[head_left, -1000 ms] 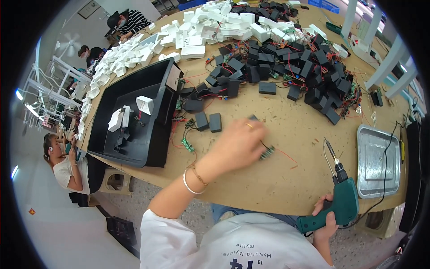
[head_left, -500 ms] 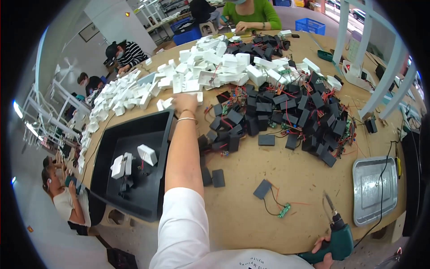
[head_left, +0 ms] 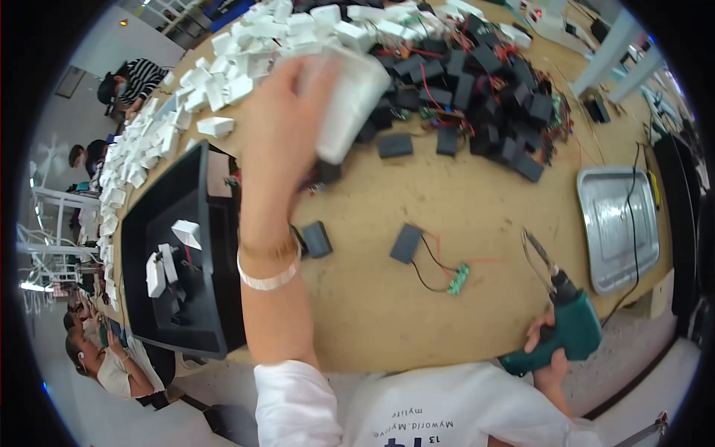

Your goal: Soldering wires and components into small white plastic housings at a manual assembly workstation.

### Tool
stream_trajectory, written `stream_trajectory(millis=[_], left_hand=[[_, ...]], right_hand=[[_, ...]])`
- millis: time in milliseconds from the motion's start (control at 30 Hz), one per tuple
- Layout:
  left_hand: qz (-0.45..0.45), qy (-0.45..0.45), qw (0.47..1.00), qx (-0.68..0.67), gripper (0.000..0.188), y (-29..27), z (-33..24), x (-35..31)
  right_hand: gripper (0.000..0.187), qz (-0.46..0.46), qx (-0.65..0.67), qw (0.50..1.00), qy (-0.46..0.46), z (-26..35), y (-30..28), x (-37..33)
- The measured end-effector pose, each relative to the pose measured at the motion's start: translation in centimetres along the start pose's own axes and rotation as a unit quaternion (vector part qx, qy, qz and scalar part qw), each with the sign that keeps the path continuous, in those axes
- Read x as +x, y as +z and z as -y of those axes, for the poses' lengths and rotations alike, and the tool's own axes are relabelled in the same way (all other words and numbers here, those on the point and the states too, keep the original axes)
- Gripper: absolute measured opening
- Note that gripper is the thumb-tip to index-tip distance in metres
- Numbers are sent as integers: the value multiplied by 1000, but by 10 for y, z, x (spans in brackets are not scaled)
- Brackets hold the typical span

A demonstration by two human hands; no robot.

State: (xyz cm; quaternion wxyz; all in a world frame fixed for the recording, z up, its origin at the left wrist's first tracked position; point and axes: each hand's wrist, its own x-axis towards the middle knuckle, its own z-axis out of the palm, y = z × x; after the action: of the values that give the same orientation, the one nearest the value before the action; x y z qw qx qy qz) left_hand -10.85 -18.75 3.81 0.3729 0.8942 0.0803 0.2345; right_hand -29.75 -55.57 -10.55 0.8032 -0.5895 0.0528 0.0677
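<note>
Fingers of the left hand (head_left: 283,119) are clamped on one edge of a white case (head_left: 354,108), blurred, so exactly where each tip presses I cannot tell. Just right of them it hangs, long axis slanting from lower left to upper right, in front of the near edge of the heaped black blocks (head_left: 462,89). Over to the right hand (head_left: 547,346): its fingers wrap the handle of a green soldering gun (head_left: 573,331), tip pointing away from the body. Between the hands, on the desk (head_left: 357,313), lies a wired black block (head_left: 407,243), lower and to the right of the case, long axis leaning the same way; its green circuit board (head_left: 459,279) sits nearer the right hand. Beside the left wrist, a loose black block (head_left: 317,240) stands close. Farther out: black bin (head_left: 214,298) left, metal tray (head_left: 618,246) right, white cases (head_left: 223,56) piled beyond.
</note>
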Motion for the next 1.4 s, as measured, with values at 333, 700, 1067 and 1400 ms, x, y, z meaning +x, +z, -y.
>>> stream_trajectory(millis=[333, 700, 1067, 1400], left_hand=[[249, 168, 944, 135, 33, 56, -33, -206], [383, 158, 846, 335, 44, 90, -50, -131], [293, -198, 869, -347, 24, 24, 16, -109], [226, -174, 899, -334, 22, -27, 19, -167]], right_hand=[[69, 97, 43, 991, -88, -7, -15, 8], [70, 73, 20, 992, -99, -4, -7, 8], [67, 65, 31, 991, -116, -4, -7, 9], [63, 54, 24, 991, -123, -3, 0, 9]])
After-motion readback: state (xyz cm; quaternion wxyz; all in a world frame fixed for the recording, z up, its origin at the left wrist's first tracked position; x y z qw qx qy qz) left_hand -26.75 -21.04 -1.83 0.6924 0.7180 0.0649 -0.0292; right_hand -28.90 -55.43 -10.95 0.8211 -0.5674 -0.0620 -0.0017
